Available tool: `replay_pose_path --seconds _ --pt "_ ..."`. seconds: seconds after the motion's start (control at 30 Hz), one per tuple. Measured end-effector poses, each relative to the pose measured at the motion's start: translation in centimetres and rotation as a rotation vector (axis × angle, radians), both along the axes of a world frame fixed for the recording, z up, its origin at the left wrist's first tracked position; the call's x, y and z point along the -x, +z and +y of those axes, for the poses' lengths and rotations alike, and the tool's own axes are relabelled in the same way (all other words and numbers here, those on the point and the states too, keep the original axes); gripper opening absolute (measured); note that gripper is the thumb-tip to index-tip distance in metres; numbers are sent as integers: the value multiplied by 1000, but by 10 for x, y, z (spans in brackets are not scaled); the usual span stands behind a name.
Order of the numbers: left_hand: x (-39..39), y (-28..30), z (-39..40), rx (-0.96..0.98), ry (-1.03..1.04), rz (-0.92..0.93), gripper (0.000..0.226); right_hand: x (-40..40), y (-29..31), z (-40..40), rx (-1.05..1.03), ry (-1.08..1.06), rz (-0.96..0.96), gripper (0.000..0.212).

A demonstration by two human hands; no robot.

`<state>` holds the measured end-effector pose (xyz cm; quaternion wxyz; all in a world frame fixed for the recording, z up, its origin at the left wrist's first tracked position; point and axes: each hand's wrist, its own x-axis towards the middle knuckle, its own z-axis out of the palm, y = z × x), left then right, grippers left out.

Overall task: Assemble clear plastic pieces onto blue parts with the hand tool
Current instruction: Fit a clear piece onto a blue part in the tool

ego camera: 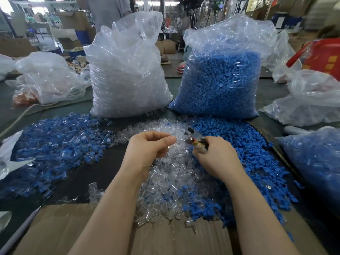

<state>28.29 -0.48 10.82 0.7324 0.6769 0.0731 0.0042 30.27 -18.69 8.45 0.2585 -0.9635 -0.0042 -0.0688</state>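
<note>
Clear plastic pieces [171,181] lie heaped mid-table, between loose blue parts [244,153] on the right and a mixed blue-and-clear pile [55,144] on the left. Above the clear heap, the left hand [147,150] hovers with fingers curled, thumb meeting fingertips; whether it pinches a piece cannot be told. Beside it, the right hand [215,159] grips the hand tool [194,138]. Behind stand a bag of clear pieces [127,70] and a bag of blue parts [220,78].
</note>
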Motion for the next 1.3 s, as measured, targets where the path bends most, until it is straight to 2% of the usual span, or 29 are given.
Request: replay_pose_path --seconds 0.07,0.27,0.43,0.67,0.87,0.97,1.3 --pt "0 0 -1 50 7 16 28 0 4 -3 -147 -11 -34 17" --pt "1 -1 -13 200 27 53 6 4 15 -5 -569 42 -155 8" --pt "3 0 -25 272 37 38 6 9 20 3 -727 131 -241 17" --pt "6 -1 -34 266 43 -10 8 9 14 13 -658 97 -306 12" --pt "8 1 -41 282 124 -78 9 10 13 19 -560 39 -366 21" --pt "10 1 -44 258 163 -120 9 11 12 21 -555 24 -395 15" --pt "10 0 -43 -113 267 -297 22 14 13 25 -551 47 -381 19"
